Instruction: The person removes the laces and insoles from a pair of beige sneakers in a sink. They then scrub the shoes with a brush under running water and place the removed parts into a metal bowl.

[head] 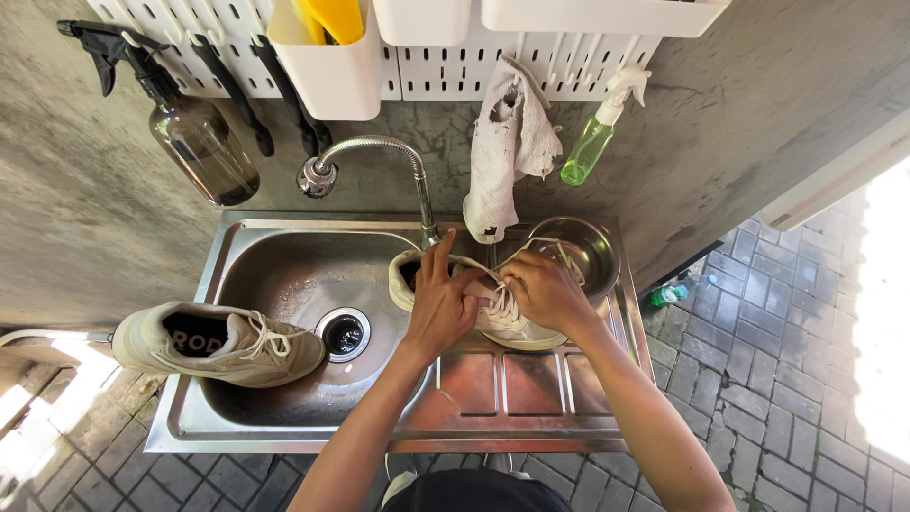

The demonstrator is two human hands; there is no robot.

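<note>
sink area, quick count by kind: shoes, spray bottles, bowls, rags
shoes: 2, one on the sink's left rim, one held by the left hand and right hand
spray bottles: 2, brown and green
metal bowl: 1
rag: 1
total: 6

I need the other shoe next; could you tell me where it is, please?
The other shoe lies on its side across the sink's left edge, left of the drain.

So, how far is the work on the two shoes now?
Done: nothing clearly; the sink basin looks dry. In hand: both hands, left hand and right hand, work the laces of the white shoe on the drainboard. Left: the second shoe lies untouched, laces in.
</note>
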